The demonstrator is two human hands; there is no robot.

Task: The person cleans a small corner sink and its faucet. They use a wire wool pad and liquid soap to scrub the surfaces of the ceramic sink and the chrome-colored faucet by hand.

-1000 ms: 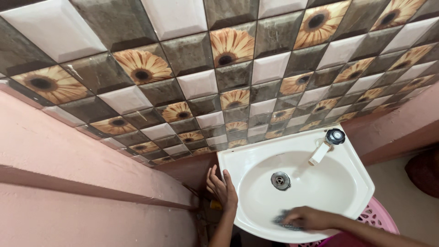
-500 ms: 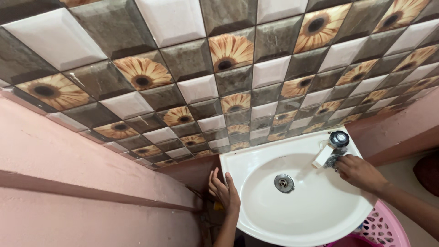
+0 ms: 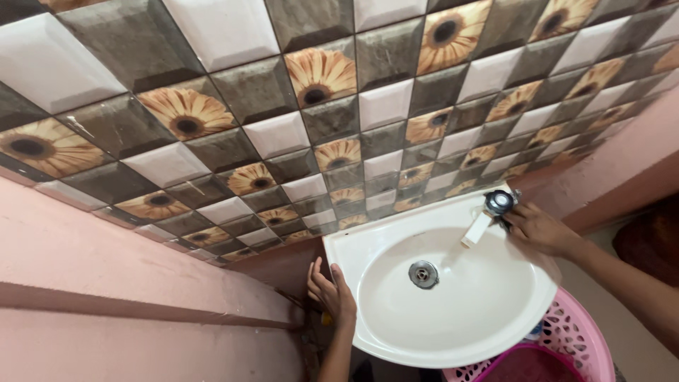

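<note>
A white corner washbasin (image 3: 375, 240) hangs below a tiled wall, with a metal drain (image 3: 423, 274) in its bowl. Its white tap (image 3: 477, 228) with a black knob (image 3: 500, 201) stands on the back right rim. My right hand (image 3: 539, 230) is pressed against the right side of the tap, fingers closed on a dark scrub pad (image 3: 505, 224) that only just shows. My left hand (image 3: 327, 291) lies flat against the basin's outer left edge, fingers pointing up.
Brown, white and flower-patterned tiles (image 3: 318, 134) cover the wall behind. A pink plastered ledge (image 3: 106, 283) runs along the left. A pink perforated plastic basket (image 3: 576, 336) sits under the basin's right side. A dark object (image 3: 651, 240) shows at the far right.
My right hand has moved with the scrub pad from the basin's front rim up to the tap. My left hand has stayed on the basin's left edge. The view has shifted slightly right.
</note>
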